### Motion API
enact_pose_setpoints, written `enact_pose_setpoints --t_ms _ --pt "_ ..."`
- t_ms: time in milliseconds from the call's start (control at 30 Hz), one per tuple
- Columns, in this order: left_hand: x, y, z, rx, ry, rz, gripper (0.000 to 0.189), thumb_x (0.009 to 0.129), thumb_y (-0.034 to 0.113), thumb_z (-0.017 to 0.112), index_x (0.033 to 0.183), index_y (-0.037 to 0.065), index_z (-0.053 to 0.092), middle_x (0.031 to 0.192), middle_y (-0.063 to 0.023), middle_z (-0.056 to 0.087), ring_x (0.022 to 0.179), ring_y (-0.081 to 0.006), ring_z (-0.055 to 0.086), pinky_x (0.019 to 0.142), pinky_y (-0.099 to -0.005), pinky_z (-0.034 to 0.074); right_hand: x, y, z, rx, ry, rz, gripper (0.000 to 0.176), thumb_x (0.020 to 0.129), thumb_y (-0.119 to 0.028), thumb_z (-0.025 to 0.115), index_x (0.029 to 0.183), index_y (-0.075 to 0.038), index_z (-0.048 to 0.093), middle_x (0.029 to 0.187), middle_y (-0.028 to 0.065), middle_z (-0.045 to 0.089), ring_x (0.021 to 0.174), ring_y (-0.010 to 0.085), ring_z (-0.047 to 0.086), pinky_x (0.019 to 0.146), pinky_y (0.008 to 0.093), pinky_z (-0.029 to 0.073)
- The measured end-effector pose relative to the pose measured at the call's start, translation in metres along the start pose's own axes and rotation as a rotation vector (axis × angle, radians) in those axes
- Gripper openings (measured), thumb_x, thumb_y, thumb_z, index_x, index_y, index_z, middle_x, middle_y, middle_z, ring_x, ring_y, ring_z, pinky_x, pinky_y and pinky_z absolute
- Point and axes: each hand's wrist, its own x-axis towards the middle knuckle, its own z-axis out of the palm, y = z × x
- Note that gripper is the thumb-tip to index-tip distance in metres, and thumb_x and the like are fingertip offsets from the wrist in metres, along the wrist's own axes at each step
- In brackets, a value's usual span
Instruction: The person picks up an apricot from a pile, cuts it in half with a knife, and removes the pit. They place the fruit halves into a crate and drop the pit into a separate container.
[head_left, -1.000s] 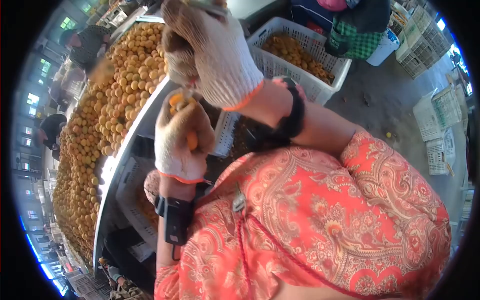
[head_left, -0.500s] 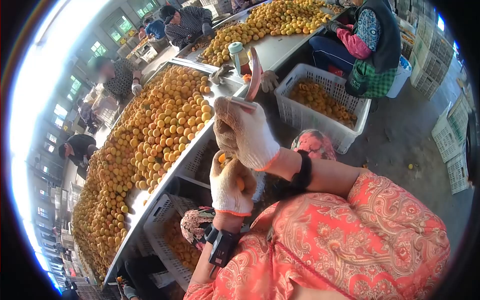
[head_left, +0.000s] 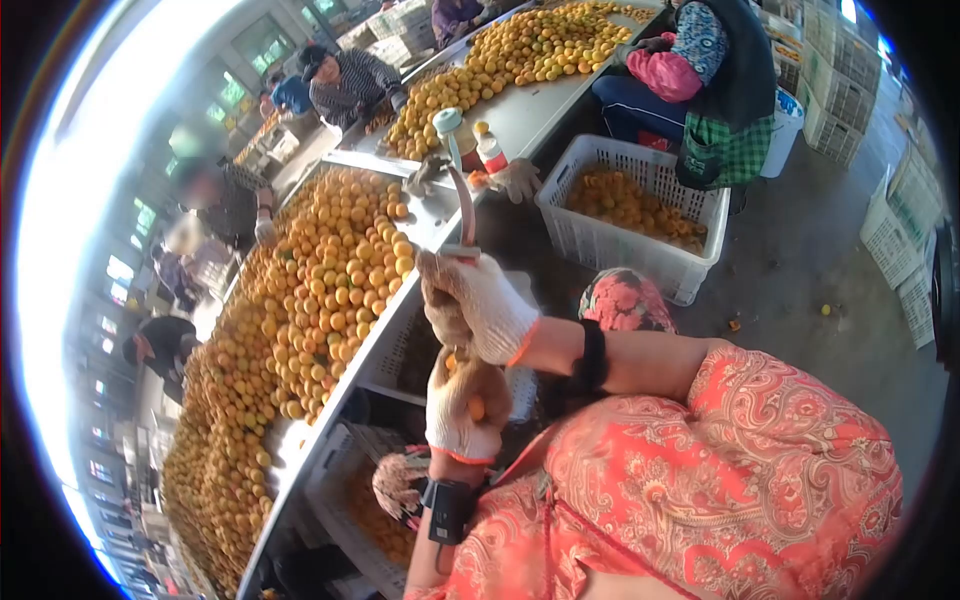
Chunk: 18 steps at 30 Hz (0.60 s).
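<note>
From my remote seat I saw the left hand (head_left: 460, 410) clenched around a small orange fruit (head_left: 476, 408). It was held low before the chest, just off the edge of the table (head_left: 432, 222), with the right hand (head_left: 485, 305) directly above and touching it. The right hand's fingers were closed on a knife (head_left: 464, 212) whose curved blade stood upward (both hands wore knit gloves). A heap (head_left: 320, 290) of like fruit covered the table to the left, and a white crate (head_left: 610, 245) of more sat on the floor beyond, near a seated person (head_left: 715, 90).
</note>
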Motion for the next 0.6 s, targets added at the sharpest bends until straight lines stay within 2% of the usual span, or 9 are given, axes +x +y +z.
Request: enact_pose_setpoints --t_ms 100,167,200,367,467,533,600 --pt "-0.001 0.002 0.0 -0.081 -0.084 -0.008 0.021 0.084 0.009 0.062 0.101 0.011 0.05 0.064 0.0024 0.038 0.046 -0.0089 0.029 0.044 -0.0229 0.022 0.004 0.006 -0.01 0.083 -0.07 0.019 0.035 0.094 -0.032 0.068 0.072 -0.012 0.048 0.056 -0.0024 0.046 0.037 0.0072 0.037 0.033 0.0244 0.025" --pt "0.002 -0.001 -0.001 -0.004 -0.05 -0.058 0.022 0.082 0.007 0.061 0.101 0.011 0.051 0.065 0.0021 0.039 0.047 -0.0084 0.03 0.044 -0.0226 0.023 0.0 0.006 -0.009 0.037 -0.021 -0.06 0.032 0.094 -0.03 0.068 0.074 -0.011 0.051 0.056 -0.0021 0.047 0.036 0.007 0.036 0.033 0.0246 0.025" --pt "0.001 -0.003 0.005 -0.018 0.055 -0.052 0.022 0.081 0.005 0.06 0.1 0.01 0.051 0.065 0.0015 0.041 0.047 -0.008 0.032 0.043 -0.0219 0.024 -0.003 0.006 -0.004 0.026 0.049 -0.075 0.029 0.093 -0.028 0.069 0.076 -0.01 0.054 0.057 -0.0021 0.048 0.036 0.0068 0.036 0.033 0.0249 0.025" --pt "0.015 -0.01 0.001 -0.024 0.147 -0.012 0.027 0.082 0.003 0.06 0.106 0.009 0.053 0.067 0.0004 0.048 0.047 -0.0091 0.042 0.041 -0.022 0.033 0.009 0.008 -0.016 0.088 0.082 -0.018 0.029 0.094 -0.029 0.067 0.077 -0.011 0.054 0.058 -0.0027 0.046 0.037 0.0067 0.035 0.033 0.0252 0.023" --pt "0.02 -0.01 -0.001 0.074 0.172 0.022 0.03 0.081 0.0 0.059 0.11 0.008 0.053 0.07 -0.0005 0.052 0.048 -0.0095 0.048 0.039 -0.023 0.035 0.008 0.008 -0.018 0.133 0.078 0.004 0.03 0.094 -0.03 0.067 0.076 -0.012 0.052 0.057 -0.0028 0.046 0.037 0.007 0.036 0.033 0.025 0.023" --pt "0.023 -0.005 0.008 0.231 0.238 0.044 0.03 0.08 -0.003 0.058 0.109 0.007 0.054 0.072 -0.002 0.055 0.046 -0.0099 0.05 0.037 -0.0225 0.033 0.007 0.005 -0.017 0.101 0.054 0.008 0.031 0.094 -0.031 0.067 0.074 -0.012 0.052 0.056 -0.003 0.045 0.038 0.007 0.036 0.034 0.0249 0.024" --pt "0.029 -0.007 0.001 0.277 0.189 0.109 0.032 0.08 -0.004 0.059 0.11 0.006 0.055 0.078 -0.0035 0.059 0.043 -0.0108 0.05 0.034 -0.021 0.03 0.014 0.016 -0.022 0.123 0.032 0.016 0.032 0.094 -0.032 0.067 0.074 -0.012 0.053 0.056 -0.0038 0.044 0.039 0.0063 0.036 0.034 0.0248 0.023"
